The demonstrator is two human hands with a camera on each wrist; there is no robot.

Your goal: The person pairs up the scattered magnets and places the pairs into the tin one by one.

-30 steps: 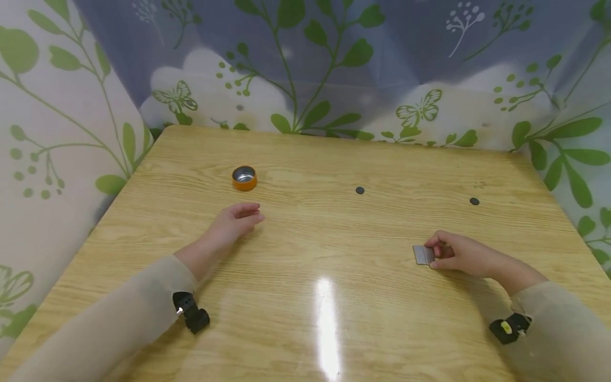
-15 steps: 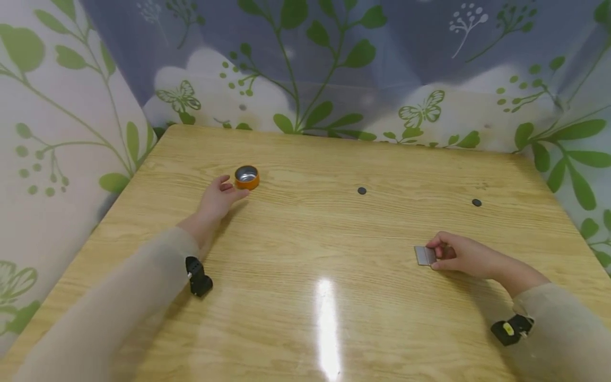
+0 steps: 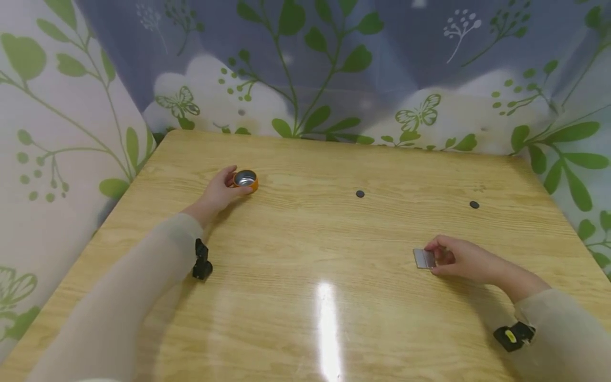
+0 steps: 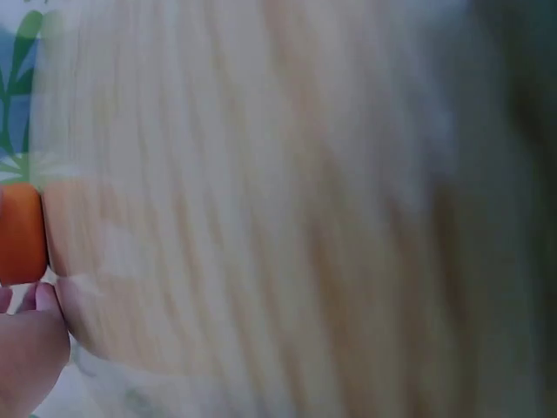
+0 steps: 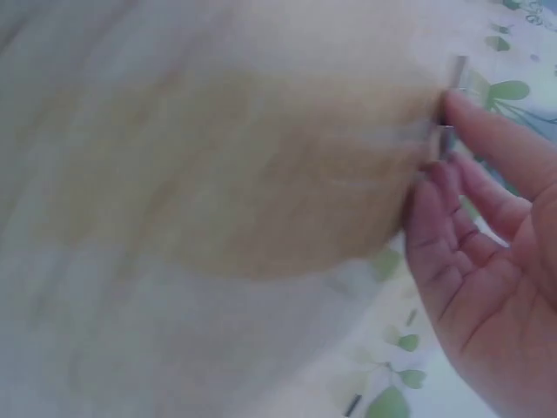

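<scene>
Furthest left, my pale sleeve (image 3: 138,270) reaches forward with a black wrist camera (image 3: 202,262) strapped under its cuff. Beyond it my left hand (image 3: 220,190) is closed round a small orange bowl (image 3: 253,184), thumb along the near side and fingers at the left and back. The bowl sits upright, its silvery inside facing up.

Well to the right of that grip, a dark round disc (image 3: 360,194) lies flat on the wood-grain table (image 3: 305,239). Next comes a small grey rectangular plate (image 3: 423,258) with a line across it; my right hand (image 3: 465,261) pinches its right edge between thumb and fingers, and the rest juts out leftward. I can't tell whether the plate touches the table. A second dark disc (image 3: 474,205) lies just beyond this hand. Behind both grips hangs a leaf-and-butterfly printed cloth (image 3: 305,79), also down each side.
</scene>
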